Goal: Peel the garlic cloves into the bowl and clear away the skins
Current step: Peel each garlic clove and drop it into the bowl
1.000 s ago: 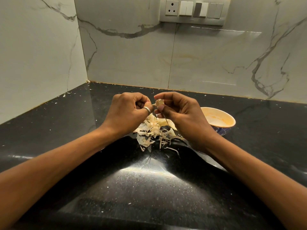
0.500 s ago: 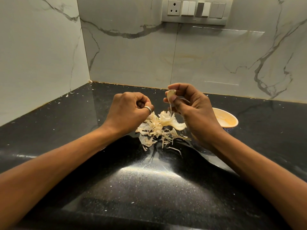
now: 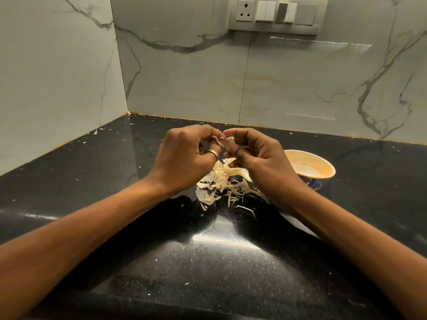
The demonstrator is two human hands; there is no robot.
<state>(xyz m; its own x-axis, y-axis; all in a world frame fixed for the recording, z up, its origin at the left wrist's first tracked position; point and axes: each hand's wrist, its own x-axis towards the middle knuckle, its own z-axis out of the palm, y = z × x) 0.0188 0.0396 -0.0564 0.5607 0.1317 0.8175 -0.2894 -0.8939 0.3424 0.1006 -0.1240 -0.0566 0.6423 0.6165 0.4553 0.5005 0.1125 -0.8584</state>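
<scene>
Standing right next to them: I'd call this mid-peel. The right hand [image 3: 261, 162] has its fingers curled round a garlic clove [image 3: 230, 141], held up above the tabletop [image 3: 92, 181]. The left hand [image 3: 184, 155] is curled in too, fingertips nipping at the clove's end, where the skin looks only partly off. A decent heap of skins [image 3: 221, 183] sits right under the hands, so plenty of peeling seems done. The bowl [image 3: 323, 174] is just beside the right wrist, but I can't make out any cloves in it. Left, I reckon: finish this clove, drop it in, clear that heap.
</scene>
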